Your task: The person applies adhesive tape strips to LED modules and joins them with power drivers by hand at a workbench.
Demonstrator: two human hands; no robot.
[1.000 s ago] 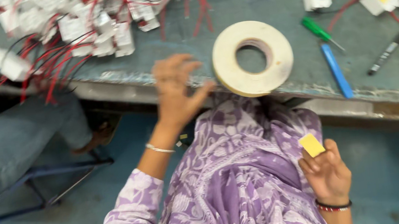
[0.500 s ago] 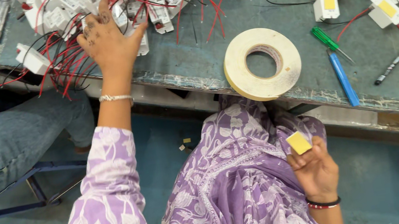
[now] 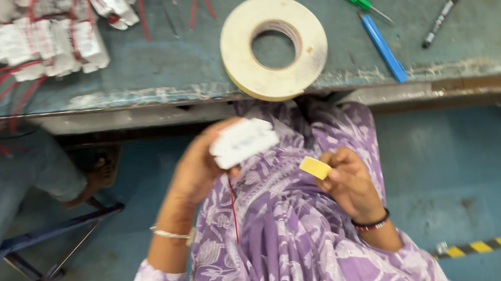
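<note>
**Purple floral dress, bangles at both wrists**

The person wears a lilac garment (image 3: 296,248) printed all over with white flowers and leaves, falling in soft folds over the lap. Its sleeves reach toward the forearms. The left hand (image 3: 198,169) has a thin silver bangle (image 3: 171,233) at the wrist. The right hand (image 3: 349,181) has a dark band with red beads (image 3: 371,223).
</note>
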